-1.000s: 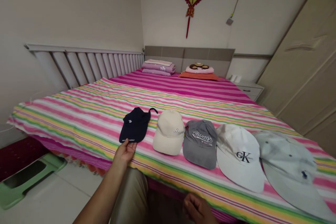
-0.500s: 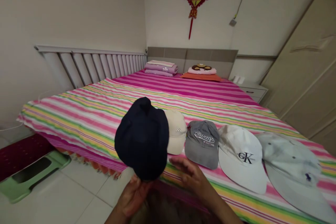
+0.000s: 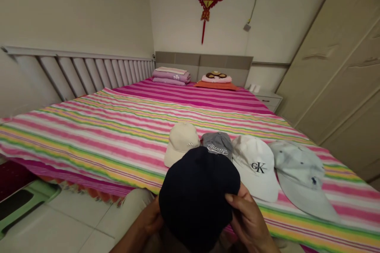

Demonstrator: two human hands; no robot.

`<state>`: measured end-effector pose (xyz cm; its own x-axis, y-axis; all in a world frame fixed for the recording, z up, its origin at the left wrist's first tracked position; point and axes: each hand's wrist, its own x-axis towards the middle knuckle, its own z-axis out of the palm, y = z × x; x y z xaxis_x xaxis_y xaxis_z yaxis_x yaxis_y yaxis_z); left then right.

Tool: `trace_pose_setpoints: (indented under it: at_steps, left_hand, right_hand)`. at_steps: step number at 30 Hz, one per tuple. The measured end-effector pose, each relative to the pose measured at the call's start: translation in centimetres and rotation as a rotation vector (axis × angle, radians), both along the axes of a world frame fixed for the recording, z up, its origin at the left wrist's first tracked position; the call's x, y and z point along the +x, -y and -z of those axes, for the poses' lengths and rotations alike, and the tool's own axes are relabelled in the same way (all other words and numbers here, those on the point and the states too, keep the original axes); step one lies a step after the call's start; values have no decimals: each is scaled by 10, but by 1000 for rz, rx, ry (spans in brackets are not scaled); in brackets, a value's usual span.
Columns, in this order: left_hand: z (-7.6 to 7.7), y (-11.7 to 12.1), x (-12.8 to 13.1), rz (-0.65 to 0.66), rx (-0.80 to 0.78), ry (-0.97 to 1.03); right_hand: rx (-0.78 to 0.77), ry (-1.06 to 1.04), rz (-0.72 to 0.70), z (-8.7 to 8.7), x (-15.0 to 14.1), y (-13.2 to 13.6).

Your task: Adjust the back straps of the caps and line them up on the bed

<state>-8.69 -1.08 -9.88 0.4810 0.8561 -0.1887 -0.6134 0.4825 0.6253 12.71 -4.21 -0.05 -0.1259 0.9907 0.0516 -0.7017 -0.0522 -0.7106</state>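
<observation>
A dark navy cap (image 3: 198, 193) is held up between both hands, just in front of the bed's near edge. My right hand (image 3: 249, 213) grips its right side, thumb on the outer cloth. My left hand (image 3: 152, 215) is at its left side, with its fingers hidden behind the cap. Past it, a row of caps lies on the striped sheet: a beige cap (image 3: 181, 140), a grey cap (image 3: 218, 142) partly covered by the navy one, a white cap (image 3: 255, 166) with black letters, and a pale cap (image 3: 303, 178) with a small dark emblem.
The bed (image 3: 89, 134) has a striped cover. Folded purple bedding (image 3: 170, 76) and a pink-and-orange pile (image 3: 216, 81) lie by the headboard (image 3: 178, 61). A green stool (image 3: 35, 195) stands on the tiled floor at left, a nightstand (image 3: 268, 101) at far right.
The navy cap has come lower and to the right in view, now overlapping the grey cap. My right hand, open before, has closed on its right side. The camera view has shifted right.
</observation>
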Motion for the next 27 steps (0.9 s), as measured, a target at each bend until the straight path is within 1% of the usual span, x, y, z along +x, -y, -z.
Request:
trace_pose_setpoints:
  at_steps: [4, 7, 10, 13, 15, 17, 20, 23, 25, 27]
  left_hand:
    - [-16, -21, 7, 90, 9, 177]
    - [-26, -27, 16, 114, -36, 191]
    - [-39, -27, 27, 139, -32, 191]
    - [-48, -28, 36, 149, 10, 219]
    - [-51, -29, 39, 163, 23, 233]
    - [-52, -30, 40, 174, 40, 249]
    - [-53, -32, 40, 180, 81, 263]
    - [-56, -33, 41, 186, 104, 253]
    - [-57, -34, 41, 185, 103, 234]
    - [-57, -36, 41, 212, 109, 212]
  right_hand:
    - [-45, 55, 81, 7, 11, 8]
    - [-90, 76, 147, 21, 26, 14]
    - [-126, 89, 115, 37, 47, 22]
    - [-187, 104, 38, 47, 65, 29]
    - [-214, 131, 24, 49, 73, 31]
    - [-223, 156, 39, 50, 79, 31]
    - [-197, 182, 78, 51, 85, 29]
    - [-161, 163, 105, 49, 87, 26]
    - [-159, 146, 86, 46, 85, 25]
    - [-167, 164, 16, 41, 84, 25]
